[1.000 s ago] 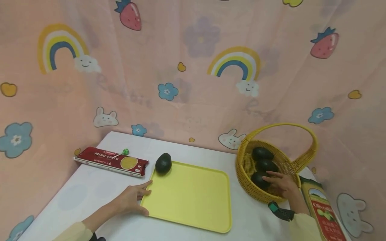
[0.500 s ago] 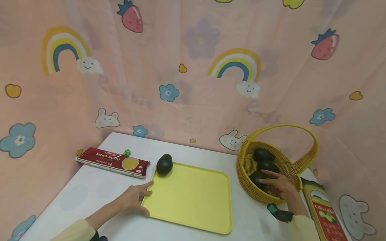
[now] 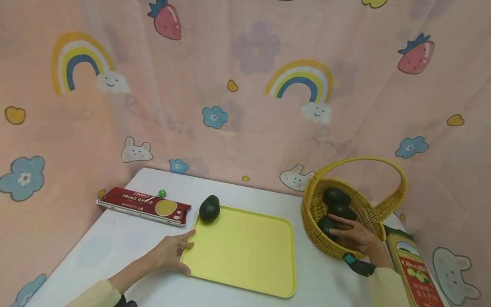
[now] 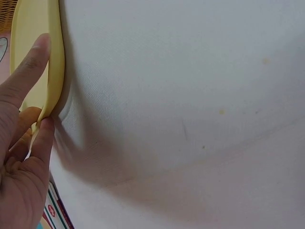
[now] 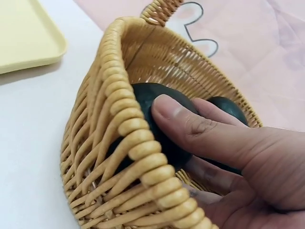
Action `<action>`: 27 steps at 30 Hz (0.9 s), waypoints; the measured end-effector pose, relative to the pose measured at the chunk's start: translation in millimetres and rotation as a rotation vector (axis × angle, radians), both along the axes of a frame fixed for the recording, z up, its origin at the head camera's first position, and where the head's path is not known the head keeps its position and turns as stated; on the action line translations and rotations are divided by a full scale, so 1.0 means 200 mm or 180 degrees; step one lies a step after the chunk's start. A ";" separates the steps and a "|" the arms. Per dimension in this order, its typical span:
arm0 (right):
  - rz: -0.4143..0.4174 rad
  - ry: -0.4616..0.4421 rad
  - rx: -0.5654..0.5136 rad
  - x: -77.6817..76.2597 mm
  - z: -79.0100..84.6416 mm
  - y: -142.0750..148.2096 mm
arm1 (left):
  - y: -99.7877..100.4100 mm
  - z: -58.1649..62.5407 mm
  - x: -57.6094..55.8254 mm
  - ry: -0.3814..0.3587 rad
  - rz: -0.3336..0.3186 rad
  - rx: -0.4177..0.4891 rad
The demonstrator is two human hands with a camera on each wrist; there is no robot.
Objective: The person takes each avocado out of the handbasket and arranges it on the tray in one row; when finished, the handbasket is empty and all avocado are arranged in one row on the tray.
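On the left, my left hand (image 3: 168, 254) holds the near-left edge of a yellow tray (image 3: 241, 251); in the left wrist view its thumb lies over the tray (image 4: 55, 62) and fingers bend at the rim. A dark avocado (image 3: 209, 209) rests on the tray's far-left corner. To the right stands a yellow wicker basket (image 3: 321, 246) with a tall handle. Inside it, my right hand (image 3: 359, 237) grips the nearest avocado (image 3: 324, 224), thumb on one side and fingers on the other. Two more avocados, one (image 3: 336, 195) behind another (image 3: 342, 211), lie beyond it.
A red spaghetti packet (image 3: 142, 206) lies at the back left, with a green-headed lollipop (image 3: 161, 193) on it. An olive oil package (image 3: 414, 268) lies right of the basket, beside my right forearm. A pink patterned cloth (image 3: 245, 140) hangs behind the white table (image 3: 96, 256).
My right hand has closed its thumb and fingers around the nearest avocado in the basket. The left hand and tray stay where they were.
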State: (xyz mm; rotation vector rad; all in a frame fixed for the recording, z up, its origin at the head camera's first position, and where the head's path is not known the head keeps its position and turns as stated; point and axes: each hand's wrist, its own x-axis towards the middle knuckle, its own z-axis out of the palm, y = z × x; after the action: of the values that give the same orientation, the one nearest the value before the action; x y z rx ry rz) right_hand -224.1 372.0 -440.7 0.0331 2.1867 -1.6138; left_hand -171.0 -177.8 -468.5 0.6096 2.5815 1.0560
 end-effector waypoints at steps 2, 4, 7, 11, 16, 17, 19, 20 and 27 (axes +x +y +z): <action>-0.0024 -0.0052 0.0006 0.00 0.00 0.01 | 0.00 0.00 0.00 0.0025 -0.0021 -0.0019; -0.0013 -0.0081 0.0025 0.00 0.00 0.02 | 0.01 -0.01 0.00 0.0047 -0.0035 -0.0045; -0.0011 -0.0133 -0.0041 0.00 0.00 0.03 | 0.01 -0.01 0.00 0.0066 -0.0043 -0.0067; 0.0125 -0.0076 -0.0189 -0.01 0.00 0.05 | 0.01 -0.01 0.00 0.0058 0.0003 -0.0077; 0.0167 -0.0009 -0.0220 -0.01 0.01 0.05 | 0.01 0.00 0.00 0.0038 0.0046 -0.0089; 0.0153 0.0007 -0.0202 -0.01 0.02 0.05 | 0.01 0.00 0.00 0.0041 0.0050 -0.0096; 0.0110 0.0031 -0.0165 -0.01 0.03 0.05 | 0.01 0.00 0.00 0.0029 0.0056 -0.0093; 0.0094 0.0059 -0.0149 -0.01 0.03 0.05 | 0.01 0.00 0.00 0.0033 0.0055 -0.0094; 0.0053 0.0207 -0.0127 0.01 0.04 0.03 | 0.01 -0.01 0.00 0.0031 0.0045 -0.0072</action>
State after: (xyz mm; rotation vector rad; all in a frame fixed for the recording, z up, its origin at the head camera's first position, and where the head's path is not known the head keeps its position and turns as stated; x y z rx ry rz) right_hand -223.0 378.2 -433.4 -0.0500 2.1963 -1.6709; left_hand -171.4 -176.5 -470.4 0.5934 2.6061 1.0294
